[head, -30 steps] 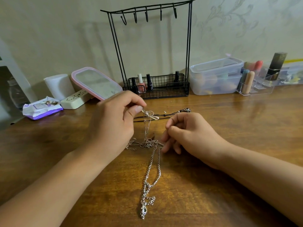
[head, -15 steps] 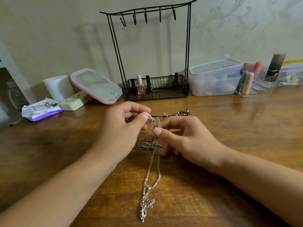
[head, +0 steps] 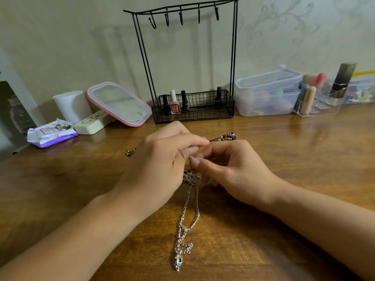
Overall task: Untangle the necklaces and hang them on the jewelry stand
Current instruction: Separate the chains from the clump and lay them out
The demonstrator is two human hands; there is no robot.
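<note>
A silver chain necklace (head: 190,211) with a pendant (head: 178,261) lies on the wooden table (head: 284,159), running toward me from a tangle between my hands. My left hand (head: 160,165) pinches a thin strand at the tangle. My right hand (head: 229,165) pinches the same knot with thumb and forefinger, right beside the left. A dark cord necklace with beads (head: 225,137) lies just behind my fingers. The black wire jewelry stand (head: 186,63) stands at the back, its hooks bare.
Nail polish bottles (head: 175,104) sit in the stand's basket. A pink-rimmed mirror (head: 119,104), white cup (head: 72,105) and wipes packet (head: 50,133) are back left. Clear plastic boxes (head: 267,92) and a cosmetics organiser (head: 316,102) are back right. A small bead piece (head: 130,152) lies left of my hands.
My hands have closed together over the tangle; the right hand rose from the table to pinch the strand that the left hand holds.
</note>
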